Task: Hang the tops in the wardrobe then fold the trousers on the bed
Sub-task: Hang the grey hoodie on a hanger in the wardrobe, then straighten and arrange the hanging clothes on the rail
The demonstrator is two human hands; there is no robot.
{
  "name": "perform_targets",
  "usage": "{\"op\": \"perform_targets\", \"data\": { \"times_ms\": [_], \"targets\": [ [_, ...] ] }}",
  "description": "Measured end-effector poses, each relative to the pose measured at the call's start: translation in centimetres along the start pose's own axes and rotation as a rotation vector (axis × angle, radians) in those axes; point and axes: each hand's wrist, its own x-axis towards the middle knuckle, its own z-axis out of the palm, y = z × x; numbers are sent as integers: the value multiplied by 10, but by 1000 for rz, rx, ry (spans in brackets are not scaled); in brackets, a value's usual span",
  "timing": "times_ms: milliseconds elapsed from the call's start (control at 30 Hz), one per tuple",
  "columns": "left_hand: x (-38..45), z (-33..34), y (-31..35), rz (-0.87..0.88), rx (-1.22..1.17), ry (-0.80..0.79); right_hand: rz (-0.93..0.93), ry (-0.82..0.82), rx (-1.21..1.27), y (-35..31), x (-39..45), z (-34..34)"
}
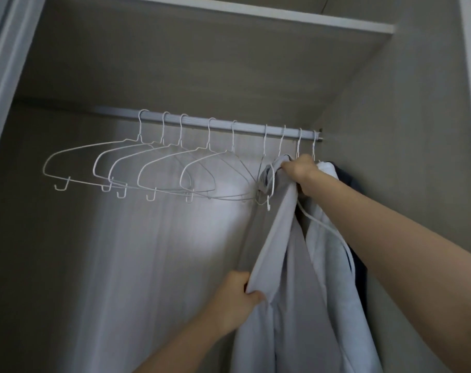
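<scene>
A pale grey top (280,265) hangs from a white wire hanger near the right end of the wardrobe rail (221,123). My right hand (300,168) grips its collar and the hanger just under the rail. Lower down, my left hand (238,294) clutches the top's left edge. To the right of it hangs a second light top (328,254), with a dark garment (350,181) behind that against the side wall. No trousers or bed are in view.
Several empty white wire hangers (137,168) hang along the rail to the left. A shelf (256,12) runs above the rail. The wardrobe's right wall (406,130) is close to the hung tops, and a door frame (3,76) stands at the left.
</scene>
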Motion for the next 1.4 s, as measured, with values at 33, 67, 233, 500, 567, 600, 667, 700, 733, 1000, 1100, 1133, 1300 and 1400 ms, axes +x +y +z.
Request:
{"op": "perform_targets", "data": {
  "times_ms": [33, 67, 233, 500, 567, 600, 667, 700, 733, 1000, 1100, 1133, 1300, 1400],
  "targets": [
    [-4, 0, 1, 0, 11, 14, -22, 12, -6, 2, -7, -2],
    [-8, 1, 1, 3, 27, 38, -50, 37, -18, 3, -17, -4],
    [-31, 2, 1, -32, 48, 122, -216, 211, -79, 5, -85, -17],
    [-90, -6, 4, -170, 63, 178, -399, 42, 45, 11, -201, -29],
    [-115, -12, 8, -223, 68, 188, -400, -30, 117, 15, -234, -27],
    [-129, -16, 7, -253, 70, 191, -405, -59, 141, 19, -250, -22],
    [-157, -22, 8, -317, 87, 200, -402, -134, 192, 30, -278, -13],
    [-172, -26, 9, -342, 88, 213, -392, -184, 218, 37, -293, -8],
    [-194, -28, 11, -365, 91, 248, -388, -241, 248, 45, -310, -3],
    [-401, -21, 44, -656, 183, 549, -359, -721, 407, 105, -451, 25],
    [-481, -11, 62, -820, 267, 615, -315, -964, 419, 120, -510, 23],
    [-504, -8, 68, -868, 276, 642, -314, -1022, 413, 124, -527, 23],
    [-608, 8, 96, -1081, 297, 815, -327, -1268, 408, 117, -607, 19],
    [-664, 14, 115, -1132, 290, 953, -361, -1413, 420, 97, -662, 16]
  ]
}}
